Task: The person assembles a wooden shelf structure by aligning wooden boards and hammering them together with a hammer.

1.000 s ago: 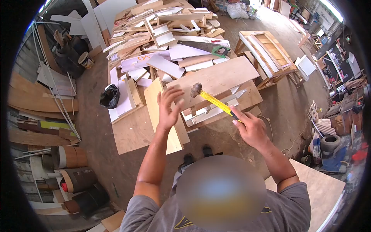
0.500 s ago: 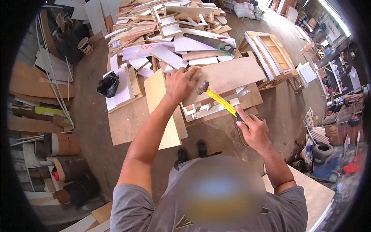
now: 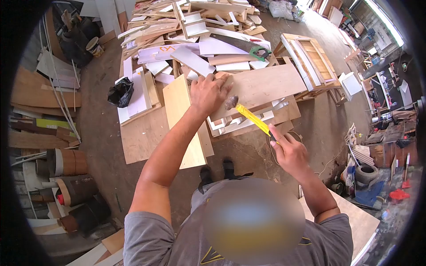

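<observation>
My right hand (image 3: 290, 153) grips the dark end of a yellow-handled hammer (image 3: 253, 118). The hammer's metal head is beside the fingers of my left hand (image 3: 208, 94), over the near left part of a plywood board (image 3: 270, 84). My left hand lies on that board's left end, its fingers bent; whether a small thing is between them is too small to tell. White and wooden pieces show under the board. Left of my left hand, a pale wooden panel (image 3: 184, 133) stands on edge, under my forearm.
A heap of wood offcuts (image 3: 164, 33) covers the far part of the work surface, with a green tool (image 3: 260, 53) on it. A black plastic bag (image 3: 120, 92) sits at the left. A wooden frame stand (image 3: 313, 62) is at the right.
My left hand has come down from its raised, spread position onto the board's left end. The hammer head has moved slightly down and right, near my left fingers. The view has shifted a little.
</observation>
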Available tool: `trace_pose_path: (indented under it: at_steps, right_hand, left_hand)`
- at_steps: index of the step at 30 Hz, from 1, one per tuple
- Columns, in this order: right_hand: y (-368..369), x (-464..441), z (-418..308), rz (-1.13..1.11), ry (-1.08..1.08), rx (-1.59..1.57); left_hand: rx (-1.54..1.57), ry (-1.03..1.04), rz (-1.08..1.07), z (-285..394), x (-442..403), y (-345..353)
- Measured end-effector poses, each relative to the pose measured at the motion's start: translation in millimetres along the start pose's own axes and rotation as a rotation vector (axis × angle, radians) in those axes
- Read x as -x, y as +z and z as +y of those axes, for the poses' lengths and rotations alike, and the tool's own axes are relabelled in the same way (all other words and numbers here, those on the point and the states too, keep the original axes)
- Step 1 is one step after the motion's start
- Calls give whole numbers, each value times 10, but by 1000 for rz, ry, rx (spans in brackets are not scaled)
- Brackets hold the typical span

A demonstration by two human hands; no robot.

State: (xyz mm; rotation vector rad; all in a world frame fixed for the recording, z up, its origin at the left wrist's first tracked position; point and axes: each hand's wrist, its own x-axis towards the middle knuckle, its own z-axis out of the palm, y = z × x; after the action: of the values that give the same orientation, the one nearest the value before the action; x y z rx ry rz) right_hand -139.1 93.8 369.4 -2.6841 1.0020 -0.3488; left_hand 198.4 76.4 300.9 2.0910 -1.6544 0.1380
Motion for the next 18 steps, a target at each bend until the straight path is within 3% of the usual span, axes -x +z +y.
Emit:
trace_pose_path:
  at_steps: [6, 9, 12, 14, 17, 18]
  right_hand:
    - [50, 4, 42, 217, -50, -101]
    - [-15, 1, -6, 39, -34, 130]
    - [-103, -42, -64, -39, 23, 28]
    - [-31, -54, 4, 73, 5, -62]
    - [0, -47, 54, 156, 0, -154]
    - [1, -63, 68, 174, 0, -178]
  left_hand:
    - [18, 7, 33, -25, 8, 38]
    - [16, 5, 34, -21, -3, 42]
    - [18, 16, 47, -35, -14, 72]
    - [27, 12, 37, -14, -12, 36]
    - [282, -24, 62, -160, -37, 187]
    - [500, -104, 126, -198, -29, 197]
